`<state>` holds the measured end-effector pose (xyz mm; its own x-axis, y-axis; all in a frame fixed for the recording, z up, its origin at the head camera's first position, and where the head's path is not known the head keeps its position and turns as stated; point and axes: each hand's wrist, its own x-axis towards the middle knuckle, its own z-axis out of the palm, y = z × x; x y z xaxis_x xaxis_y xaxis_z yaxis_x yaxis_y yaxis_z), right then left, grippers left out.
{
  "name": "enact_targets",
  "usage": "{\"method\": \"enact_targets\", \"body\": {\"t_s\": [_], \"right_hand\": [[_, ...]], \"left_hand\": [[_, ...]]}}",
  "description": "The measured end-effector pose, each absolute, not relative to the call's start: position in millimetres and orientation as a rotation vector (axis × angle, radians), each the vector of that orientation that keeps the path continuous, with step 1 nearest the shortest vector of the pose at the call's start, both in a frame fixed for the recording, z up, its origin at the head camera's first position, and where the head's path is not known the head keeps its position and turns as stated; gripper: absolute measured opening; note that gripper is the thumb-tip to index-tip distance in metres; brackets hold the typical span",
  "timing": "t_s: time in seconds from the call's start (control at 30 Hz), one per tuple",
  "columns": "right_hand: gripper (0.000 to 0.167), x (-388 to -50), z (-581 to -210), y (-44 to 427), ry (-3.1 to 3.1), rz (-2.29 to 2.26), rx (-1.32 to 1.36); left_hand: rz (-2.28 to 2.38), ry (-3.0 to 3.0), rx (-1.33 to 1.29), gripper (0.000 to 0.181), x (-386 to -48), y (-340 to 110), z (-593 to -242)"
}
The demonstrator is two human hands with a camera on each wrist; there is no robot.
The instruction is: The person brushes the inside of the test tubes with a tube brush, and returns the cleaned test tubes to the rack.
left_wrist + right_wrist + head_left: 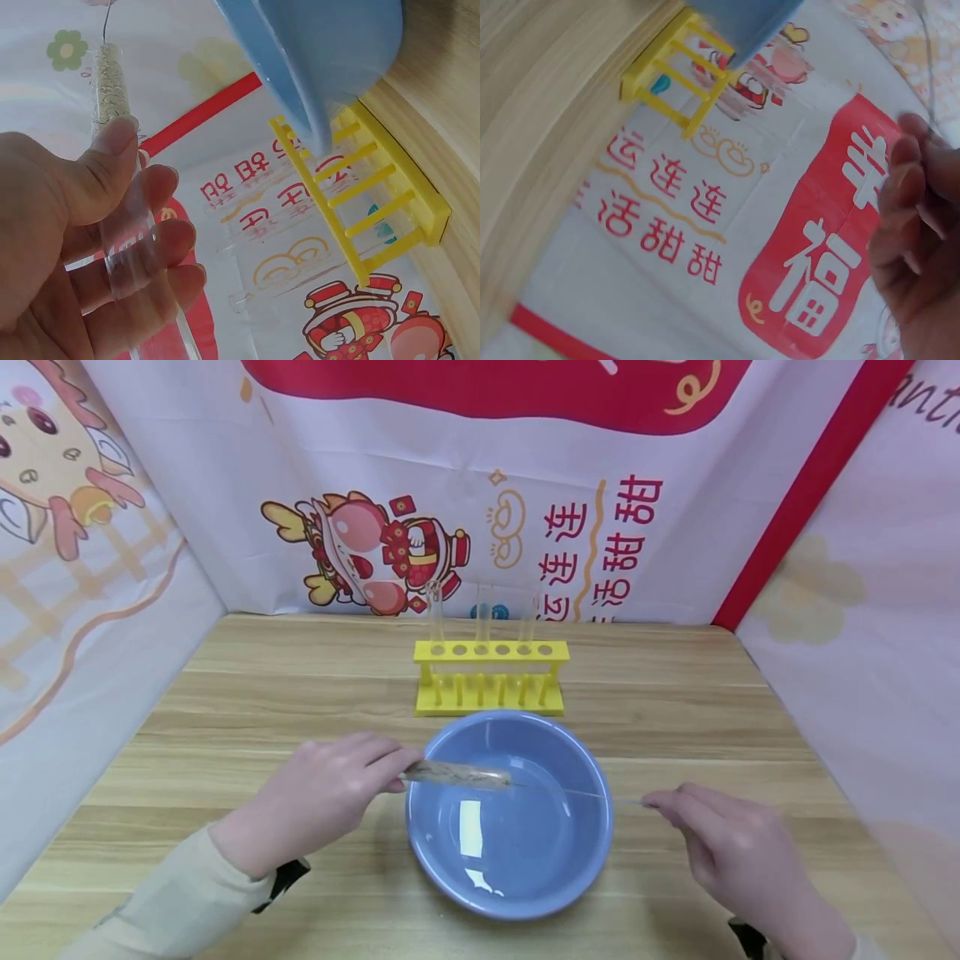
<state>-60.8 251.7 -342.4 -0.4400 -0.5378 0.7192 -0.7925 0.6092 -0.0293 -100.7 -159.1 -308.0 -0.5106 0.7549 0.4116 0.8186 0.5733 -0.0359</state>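
Observation:
My left hand (322, 789) grips a clear glass test tube (139, 255), its fingers and thumb wrapped round it. The tube lies nearly level over the blue basin (517, 906), mouth toward the right. Inside the tube near its mouth sit the pale bristles of a test tube brush (110, 82). The brush's thin wire handle (577, 792) runs out across the basin to my right hand (738, 847), which pinches its end between thumb and fingers, just beyond the basin's right rim. In the right wrist view the handle is blurred.
Behind the basin stands a yellow test tube rack (491, 652) with three clear tubes upright in it. The basin's far rim comes close to the rack's base. Printed cloth (450, 468) walls in the wooden table (300, 693) at the back and both sides.

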Motion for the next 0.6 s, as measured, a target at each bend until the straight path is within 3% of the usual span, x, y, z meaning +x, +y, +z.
{"method": "enact_targets", "body": {"t_s": [0.33,0.6], "right_hand": [[0.017,-68.3,-335.5,236.0,-1.430,0.085,1.031],[0.024,-73.7,-341.8,230.8,-1.426,0.166,0.982]], "left_hand": [[-0.292,-2.395,-1.300,0.039,-94.2,-161.1,-306.7],[-0.297,-2.410,-1.280,0.041,-92.8,-156.7,-307.9]]}}
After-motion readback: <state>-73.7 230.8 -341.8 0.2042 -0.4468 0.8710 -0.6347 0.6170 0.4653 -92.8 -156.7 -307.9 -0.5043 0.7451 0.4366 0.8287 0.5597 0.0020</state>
